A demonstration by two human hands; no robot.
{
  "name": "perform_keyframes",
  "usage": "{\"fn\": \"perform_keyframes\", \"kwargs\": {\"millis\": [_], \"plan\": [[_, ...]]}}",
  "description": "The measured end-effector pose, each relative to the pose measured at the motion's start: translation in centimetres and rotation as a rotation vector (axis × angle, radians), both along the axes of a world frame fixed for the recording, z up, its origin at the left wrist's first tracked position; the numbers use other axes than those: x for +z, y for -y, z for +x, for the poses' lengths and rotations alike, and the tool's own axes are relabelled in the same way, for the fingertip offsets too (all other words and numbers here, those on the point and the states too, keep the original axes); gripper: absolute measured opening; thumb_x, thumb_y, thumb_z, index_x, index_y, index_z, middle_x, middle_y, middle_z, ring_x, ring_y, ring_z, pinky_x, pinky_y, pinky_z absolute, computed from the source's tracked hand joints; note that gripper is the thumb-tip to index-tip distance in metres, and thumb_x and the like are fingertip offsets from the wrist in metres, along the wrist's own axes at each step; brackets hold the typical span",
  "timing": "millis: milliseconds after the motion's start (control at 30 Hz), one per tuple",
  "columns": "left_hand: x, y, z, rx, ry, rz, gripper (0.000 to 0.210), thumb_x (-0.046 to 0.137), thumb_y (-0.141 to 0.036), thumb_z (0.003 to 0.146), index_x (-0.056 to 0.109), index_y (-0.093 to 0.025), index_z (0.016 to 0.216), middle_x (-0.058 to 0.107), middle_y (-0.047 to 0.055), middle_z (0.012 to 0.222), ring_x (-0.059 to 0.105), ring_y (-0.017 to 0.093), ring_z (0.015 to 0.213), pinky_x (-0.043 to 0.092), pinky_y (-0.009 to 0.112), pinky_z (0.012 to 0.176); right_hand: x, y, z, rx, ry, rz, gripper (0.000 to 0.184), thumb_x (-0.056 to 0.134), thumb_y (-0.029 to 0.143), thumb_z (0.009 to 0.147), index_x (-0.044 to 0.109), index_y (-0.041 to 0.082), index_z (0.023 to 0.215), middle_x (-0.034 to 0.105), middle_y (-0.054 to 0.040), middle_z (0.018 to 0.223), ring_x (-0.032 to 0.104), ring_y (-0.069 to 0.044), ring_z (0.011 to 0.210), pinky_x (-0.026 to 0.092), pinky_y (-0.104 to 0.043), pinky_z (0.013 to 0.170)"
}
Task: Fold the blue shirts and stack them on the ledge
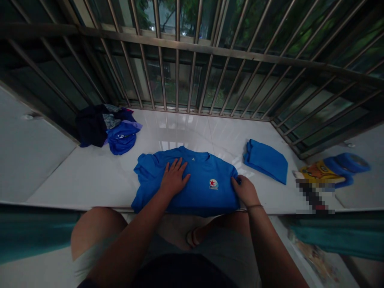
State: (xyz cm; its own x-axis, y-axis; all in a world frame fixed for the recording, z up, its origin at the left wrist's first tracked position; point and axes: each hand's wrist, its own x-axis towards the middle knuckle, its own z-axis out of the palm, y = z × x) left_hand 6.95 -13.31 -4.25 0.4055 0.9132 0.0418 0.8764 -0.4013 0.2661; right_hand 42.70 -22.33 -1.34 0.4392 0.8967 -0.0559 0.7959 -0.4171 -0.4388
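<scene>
A blue T-shirt (195, 176) with a round red-and-white badge on its chest lies spread before me, its collar toward the window and its lower part at the ledge's front edge. My left hand (175, 177) rests flat on the shirt's upper left, fingers stretched apart. At the shirt's right edge, my right hand (244, 190) pinches the fabric between thumb and fingers. The sleeve on the left looks bunched and partly folded over. To the right lies a folded blue garment (266, 161), apart from both hands.
A heap of dark clothes (91, 126) with a brighter blue garment (122, 138) sits at the left on the white tiled ledge (180, 130). Metal bars (177, 72) close off the window. A yellow-and-blue container (333, 170) stands at the right, near a blurred-out dark object (313, 196).
</scene>
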Motion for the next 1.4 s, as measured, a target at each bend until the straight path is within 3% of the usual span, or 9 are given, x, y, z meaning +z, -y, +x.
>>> {"fn": "perform_keyframes", "kwargs": {"millis": [167,333,433,533,767,900,1200,1300,1400], "plan": [[0.1,0.1,-0.2,-0.003,0.044,0.006,0.067,0.047,-0.054,0.116,0.052,-0.025,0.176,0.036,0.013,0.189,0.033,0.037,0.176,0.022,0.069,0.144,1.1,0.8,0.2,-0.097,-0.569,0.314,0.053,0.064,0.078,0.095,0.063,0.026,0.094,0.066,0.0011,0.077,0.059,-0.021,0.073,0.051,-0.032,0.068],[0.3,0.1,-0.1,0.002,0.064,-0.008,0.066,0.050,-0.053,0.114,0.053,-0.028,0.176,0.039,0.011,0.188,0.034,0.040,0.175,0.022,0.071,0.144,1.5,1.2,1.7,-0.222,-0.933,0.431,0.066,0.090,0.079,0.071,0.052,0.028,0.089,0.055,0.0077,0.071,0.050,-0.015,0.063,0.045,-0.027,0.058],[0.3,0.1,-0.1,0.007,0.061,-0.007,0.066,0.049,-0.053,0.115,0.052,-0.028,0.175,0.038,0.011,0.189,0.034,0.039,0.176,0.021,0.069,0.144,1.0,1.6,3.9,-0.293,-0.802,0.473,0.068,0.092,0.077,0.066,0.049,0.029,0.087,0.053,0.0082,0.067,0.049,-0.015,0.062,0.043,-0.027,0.058],[0.3,0.2,-0.1,0.006,0.064,-0.004,0.066,0.049,-0.054,0.115,0.053,-0.028,0.175,0.038,0.011,0.188,0.034,0.038,0.176,0.022,0.068,0.144,0.2,2.2,5.8,-0.342,-0.376,0.368,0.053,0.080,0.073,0.079,0.059,0.026,0.091,0.065,-0.0009,0.076,0.061,-0.023,0.073,0.052,-0.035,0.070],[0.5,0.3,-0.1,0.011,0.067,-0.004,0.065,0.049,-0.053,0.115,0.054,-0.026,0.174,0.040,0.012,0.188,0.034,0.038,0.176,0.022,0.069,0.144,-1.9,3.0,4.6,-0.088,0.300,-0.046,0.060,0.066,0.059,0.100,0.074,0.008,0.131,0.074,-0.0299,0.125,0.075,-0.042,0.113,0.057,-0.055,0.105],[0.6,0.3,-0.1,0.008,0.062,-0.005,0.065,0.048,-0.054,0.115,0.054,-0.026,0.174,0.039,0.012,0.188,0.035,0.037,0.175,0.023,0.068,0.144,-1.7,2.7,4.2,0.044,0.305,-0.077,0.042,0.059,0.052,0.103,0.077,0.015,0.107,0.079,-0.0245,0.107,0.076,-0.039,0.105,0.057,-0.050,0.101],[0.2,0.3,-0.1,0.014,0.081,0.007,0.064,0.049,-0.055,0.114,0.054,-0.030,0.173,0.041,0.010,0.188,0.035,0.036,0.175,0.022,0.067,0.144,0.9,2.7,2.6,-0.152,0.047,0.189,0.055,0.059,0.075,0.093,0.068,0.024,0.111,0.079,-0.0114,0.090,0.074,-0.031,0.079,0.053,-0.037,0.071],[0.2,0.2,-0.2,0.012,0.082,0.003,0.065,0.049,-0.055,0.114,0.054,-0.029,0.173,0.040,0.010,0.188,0.036,0.037,0.175,0.023,0.068,0.144,1.8,3.1,-1.0,-0.022,0.077,0.211,0.046,0.059,0.065,0.101,0.070,0.024,0.118,0.081,-0.0119,0.101,0.077,-0.032,0.087,0.057,-0.039,0.078],[0.4,0.2,-0.2,0.006,0.068,-0.007,0.066,0.048,-0.055,0.115,0.054,-0.026,0.174,0.039,0.012,0.188,0.035,0.037,0.175,0.023,0.068,0.144,2.9,4.0,-5.1,0.325,0.012,0.203,0.038,0.059,0.054,0.108,0.073,0.025,0.128,0.082,-0.0128,0.124,0.080,-0.031,0.106,0.063,-0.043,0.094]]}}
